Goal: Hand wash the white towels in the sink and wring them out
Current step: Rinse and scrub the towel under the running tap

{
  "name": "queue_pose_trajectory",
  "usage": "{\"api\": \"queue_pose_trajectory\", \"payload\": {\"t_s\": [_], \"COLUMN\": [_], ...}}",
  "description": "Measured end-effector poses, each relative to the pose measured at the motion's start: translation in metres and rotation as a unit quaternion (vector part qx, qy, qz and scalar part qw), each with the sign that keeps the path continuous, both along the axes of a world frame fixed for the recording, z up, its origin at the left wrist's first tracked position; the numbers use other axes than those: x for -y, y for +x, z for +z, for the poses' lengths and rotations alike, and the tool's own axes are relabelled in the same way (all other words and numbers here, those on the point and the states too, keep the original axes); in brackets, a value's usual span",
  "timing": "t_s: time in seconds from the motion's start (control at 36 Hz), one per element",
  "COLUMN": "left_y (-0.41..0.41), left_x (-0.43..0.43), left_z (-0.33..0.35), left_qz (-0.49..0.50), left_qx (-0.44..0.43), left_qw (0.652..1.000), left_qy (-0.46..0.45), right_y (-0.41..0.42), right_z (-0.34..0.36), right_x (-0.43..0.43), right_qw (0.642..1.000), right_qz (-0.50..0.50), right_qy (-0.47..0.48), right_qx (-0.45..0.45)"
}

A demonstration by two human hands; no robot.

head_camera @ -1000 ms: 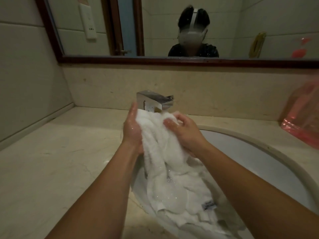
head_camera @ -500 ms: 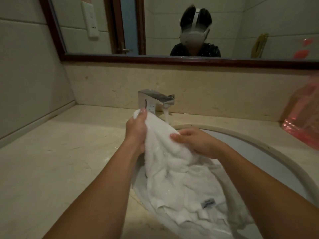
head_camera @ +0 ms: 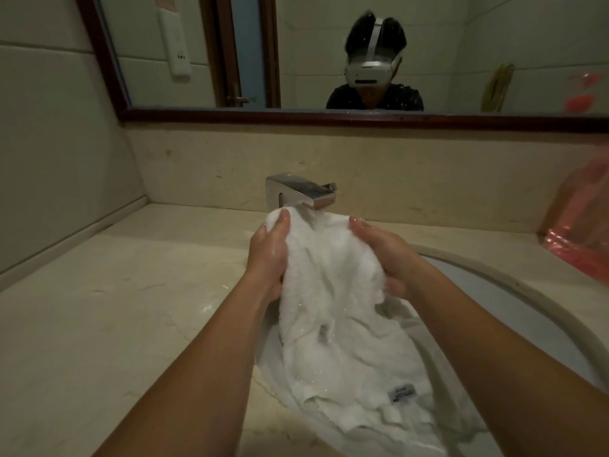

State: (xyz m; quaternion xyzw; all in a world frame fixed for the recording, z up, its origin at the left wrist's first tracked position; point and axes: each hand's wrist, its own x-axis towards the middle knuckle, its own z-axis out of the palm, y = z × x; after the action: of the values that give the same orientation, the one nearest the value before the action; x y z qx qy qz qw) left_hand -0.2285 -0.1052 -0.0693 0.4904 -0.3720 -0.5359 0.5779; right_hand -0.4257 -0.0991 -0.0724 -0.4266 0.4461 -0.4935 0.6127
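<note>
- Wet white towel (head_camera: 329, 311) hangs bunched under the faucet (head_camera: 301, 196), trailing into the sink (head_camera: 514, 291).
- Left hand (head_camera: 268, 255) and right hand (head_camera: 385, 255) each grip its top.
- Label text is illegible.

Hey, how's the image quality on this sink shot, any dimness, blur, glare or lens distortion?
Head view: dim, greenish light; the towel is brightest, its upper folds nearly washed out; wet glints on the left hand and right hand; the pink bag is soft and smeared; the mirror frame leans from wide-angle distortion.
</note>
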Motion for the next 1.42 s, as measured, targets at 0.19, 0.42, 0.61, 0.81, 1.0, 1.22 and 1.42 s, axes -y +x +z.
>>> {"api": "queue_pose_trajectory", "payload": {"t_s": [0.19,0.42,0.61,0.81,1.0,1.22,1.42], "left_y": [-0.008,-0.001,-0.010,-0.024,-0.007,-0.003,-0.013], "left_x": [-0.005,0.000,0.001,-0.003,0.004,0.003,0.003], "left_z": [-0.003,-0.002,-0.003,0.002,-0.001,-0.001,-0.004], "left_qz": [-0.022,0.018,0.019,0.016,0.044,-0.026,-0.092], "left_qx": [0.059,0.004,0.049,0.125,0.034,0.020,0.035], "left_qw": [0.998,0.998,0.997,0.991,0.998,0.999,0.994], "left_qy": [0.023,0.053,0.059,0.056,0.040,0.034,0.057], "right_y": [0.009,0.004,0.021,0.044,0.042,-0.012,-0.002], "right_z": [-0.003,-0.017,-0.001,-0.008,-0.011,-0.007,-0.003], "right_x": [0.000,0.000,-0.002,0.002,0.003,-0.008,-0.005], "right_qw": [0.998,0.967,0.980,0.972,0.979,0.981,0.990], "right_qz": [-0.010,-0.064,-0.041,-0.093,-0.104,-0.123,-0.114], "right_qy": [-0.020,-0.045,-0.023,-0.048,-0.039,-0.095,-0.071], "right_qx": [-0.055,-0.243,-0.192,-0.209,-0.173,-0.117,-0.034]}}
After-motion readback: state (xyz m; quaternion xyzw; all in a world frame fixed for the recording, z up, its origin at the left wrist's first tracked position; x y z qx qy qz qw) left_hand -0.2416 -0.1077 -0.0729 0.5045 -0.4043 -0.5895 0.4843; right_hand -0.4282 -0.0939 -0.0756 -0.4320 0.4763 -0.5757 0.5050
